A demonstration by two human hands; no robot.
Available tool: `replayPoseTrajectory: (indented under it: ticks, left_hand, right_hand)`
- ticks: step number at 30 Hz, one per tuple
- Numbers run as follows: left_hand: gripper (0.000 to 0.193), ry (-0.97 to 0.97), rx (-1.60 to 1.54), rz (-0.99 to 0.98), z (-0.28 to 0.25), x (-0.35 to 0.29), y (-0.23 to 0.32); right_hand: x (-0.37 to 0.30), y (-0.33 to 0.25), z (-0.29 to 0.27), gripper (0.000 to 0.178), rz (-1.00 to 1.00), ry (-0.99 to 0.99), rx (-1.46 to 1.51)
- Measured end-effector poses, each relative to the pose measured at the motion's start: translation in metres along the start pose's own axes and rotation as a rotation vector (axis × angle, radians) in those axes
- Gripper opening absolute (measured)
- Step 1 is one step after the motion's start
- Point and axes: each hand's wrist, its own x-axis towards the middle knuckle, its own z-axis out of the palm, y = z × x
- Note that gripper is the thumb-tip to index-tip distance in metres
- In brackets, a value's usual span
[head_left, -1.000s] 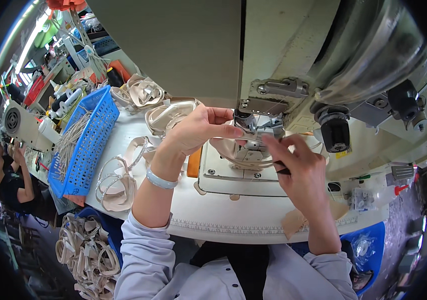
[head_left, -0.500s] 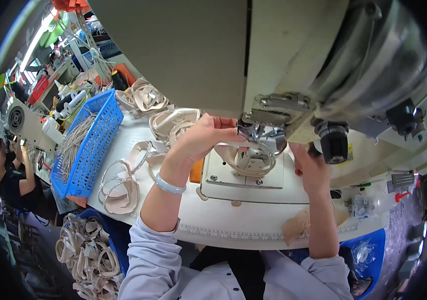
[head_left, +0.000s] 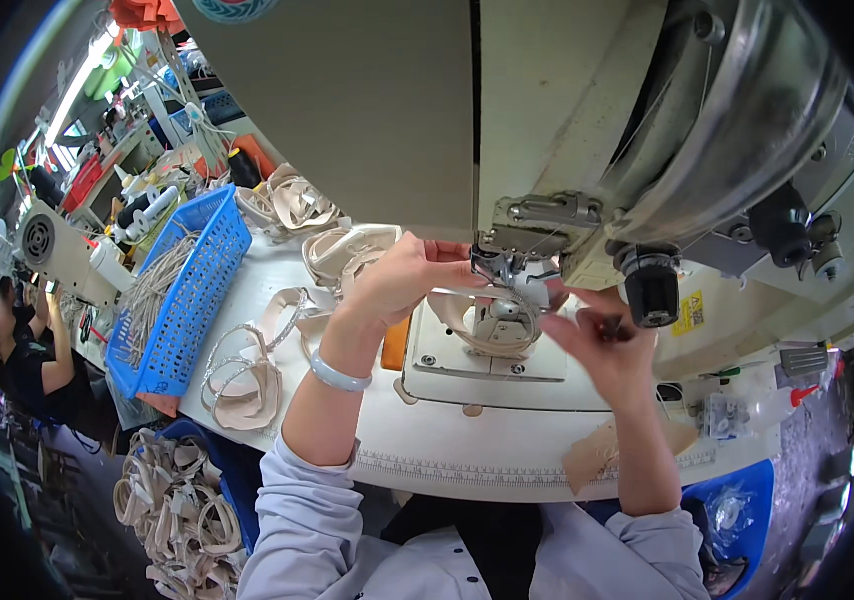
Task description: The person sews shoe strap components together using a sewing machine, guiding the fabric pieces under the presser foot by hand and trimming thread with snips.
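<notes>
At the needle of a sewing machine [head_left: 537, 225], my left hand [head_left: 402, 280] pinches the edge of a looped beige strap [head_left: 455, 318] with thumb and forefinger. The strap's loop lies around the small raised metal bed [head_left: 503, 318] beneath the presser foot [head_left: 497, 262]. Just right of the loop is my right hand [head_left: 607, 345]. Its thumb and forefinger point left toward the strap, while the other fingers curl around a small dark thing whose kind I cannot make out. The machine head partly hides the fingertips.
Left on the white table [head_left: 427, 440] lie several beige strap loops [head_left: 247, 385] and a blue basket [head_left: 232, 250] of cords. More straps [head_left: 172, 500] fill a bin below. A brown paper piece [head_left: 592, 455] is near the front edge. A person [head_left: 27, 350] works far left.
My right hand has moved up and left from beside the machine bed, turning its thumb toward the strap. The left hand still pinches the strap. The view has shifted slightly.
</notes>
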Motion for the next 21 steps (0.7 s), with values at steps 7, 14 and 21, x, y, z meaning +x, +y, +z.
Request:
replayPoseTrajectory:
  ticks: [7, 14, 21]
  left_hand:
    - [0.015, 0.03, 0.049, -0.031, 0.001, 0.0, 0.003]
    - [0.013, 0.025, 0.007, -0.05, 0.0, -0.001, -0.002]
    - [0.01, -0.03, -0.063, -0.06, -0.004, 0.001, -0.005]
  right_hand:
    - [-0.011, -0.014, 0.017, 0.038, -0.507, -0.099, -0.816]
    - [-0.012, -0.014, 0.018, 0.042, -0.487, -0.08, -0.858]
    - [-0.013, -0.018, 0.017, 0.045, -0.429, -0.122, -0.854]
